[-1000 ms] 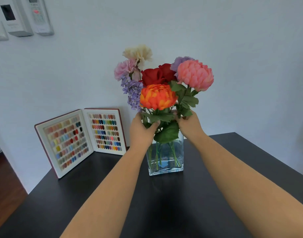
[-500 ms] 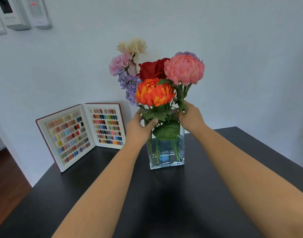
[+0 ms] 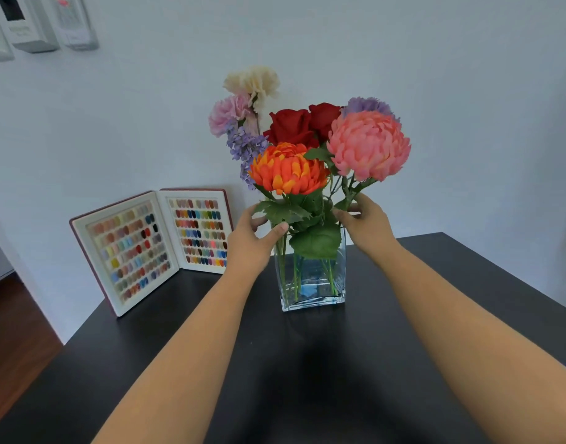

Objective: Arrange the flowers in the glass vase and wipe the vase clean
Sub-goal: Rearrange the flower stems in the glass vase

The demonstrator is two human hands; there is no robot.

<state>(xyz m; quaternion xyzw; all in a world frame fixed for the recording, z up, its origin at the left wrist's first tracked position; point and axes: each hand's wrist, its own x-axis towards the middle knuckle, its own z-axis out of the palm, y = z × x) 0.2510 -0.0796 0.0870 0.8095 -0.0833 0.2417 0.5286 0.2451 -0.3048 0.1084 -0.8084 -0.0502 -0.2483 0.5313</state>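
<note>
**A:** What is the biggest thing in view?

**B:** A dark bench (image 3: pixel 307 363) against a pale wall. Both bare forearms reach across it to a square glass vase (image 3: pixel 312 280) standing upright near the middle.

**A:** How would the vase handle?

**B:** My guess is heavy for its size, hard, smooth and breakable. There seems to be water in the bottom, so it would be slippery if wet. Its flat sides low down look like the safest place to hold it while wiping.

**A:** And the flowers (image 3: pixel 307 149)?

**B:** A bunch standing in the vase: cream, pink, lilac, two red roses, an orange bloom in front, a large coral bloom at right. They look light. The heads and leaves seem soft, so the green stems just above the rim are the place to hold.

**A:** What is the left hand (image 3: pixel 254 238) doing?

**B:** It sits at the left of the vase rim, fingers loosely curved, thumb lying across the rim below the leaves. I cannot tell whether it grips a stem or only steadies the bunch.

**A:** The right hand (image 3: pixel 366 224)?

**B:** At the right of the rim, its fingers curl around the stem of the coral bloom, pinching it just under the leaves.

**A:** Anything else?

**B:** An open case of coloured nail samples (image 3: pixel 153 245) stands to the left, well apart.
</note>
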